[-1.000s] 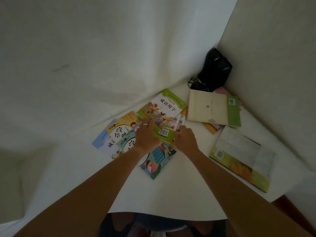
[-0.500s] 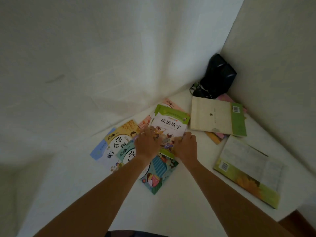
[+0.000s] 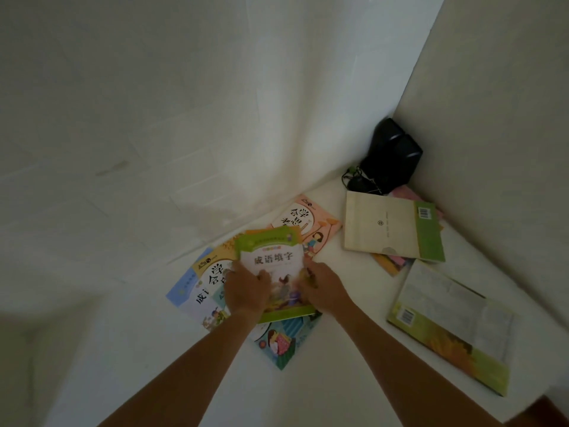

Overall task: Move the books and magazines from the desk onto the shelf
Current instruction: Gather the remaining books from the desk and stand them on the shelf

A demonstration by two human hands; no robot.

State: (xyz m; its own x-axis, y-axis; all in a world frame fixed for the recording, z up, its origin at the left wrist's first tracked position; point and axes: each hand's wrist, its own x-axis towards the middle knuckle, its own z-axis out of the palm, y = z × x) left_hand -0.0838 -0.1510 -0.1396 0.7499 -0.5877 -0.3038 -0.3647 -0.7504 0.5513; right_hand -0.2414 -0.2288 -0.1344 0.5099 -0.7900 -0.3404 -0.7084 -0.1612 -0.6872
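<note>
Both hands hold a green-bordered children's book (image 3: 272, 260) lifted off the white desk (image 3: 338, 374), its cover facing me. My left hand (image 3: 246, 292) grips its lower left edge and my right hand (image 3: 321, 288) its lower right. Under it lie a yellow and blue book (image 3: 203, 272), a teal picture book (image 3: 283, 343) and a pink book (image 3: 308, 220). A cream book with a green spine (image 3: 391, 229) lies to the right on other thin books. A large green book (image 3: 449, 328) lies face down at the right edge.
A black bag with cords (image 3: 388, 158) sits in the desk's far right corner against the walls. White walls close off the back and right. The desk's front right edge (image 3: 535, 405) drops to a brown floor.
Both hands took hold of the green-bordered book and raised it off the pile, turning it square toward me. The pink book beneath it came into view.
</note>
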